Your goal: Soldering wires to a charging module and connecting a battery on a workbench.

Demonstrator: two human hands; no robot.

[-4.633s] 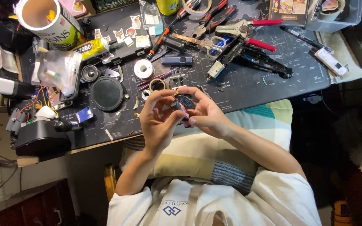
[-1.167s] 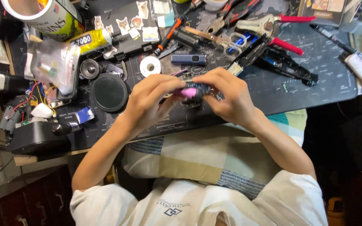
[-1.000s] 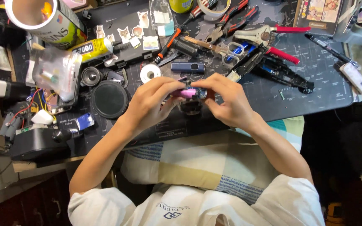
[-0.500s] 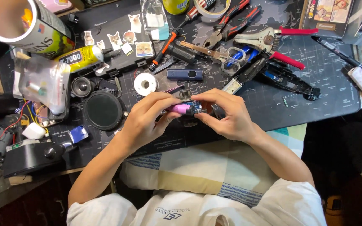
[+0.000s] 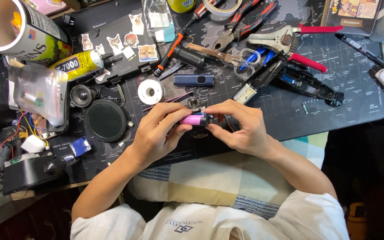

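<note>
My left hand (image 5: 158,135) and my right hand (image 5: 238,126) meet over the dark work mat (image 5: 290,111), both gripping a small pink cylindrical cell (image 5: 193,120) with a dark part at its right end. My left thumb and fingers pinch the pink body. My right fingers close over the dark end. A small dark component (image 5: 195,104) lies on the mat just beyond my fingertips.
Around my hands lie a solder spool (image 5: 151,91), a blue stick-shaped device (image 5: 194,80), a round black disc (image 5: 105,120), a small speaker (image 5: 82,95), a glue tube (image 5: 78,64), red-handled pliers (image 5: 245,29), wire strippers (image 5: 290,42) and a black box with wires (image 5: 27,171).
The view has shifted and closed in. My hands went from fiddling with a small dark part to holding the pink cell, and have stayed together with small finger shifts over the last second.
</note>
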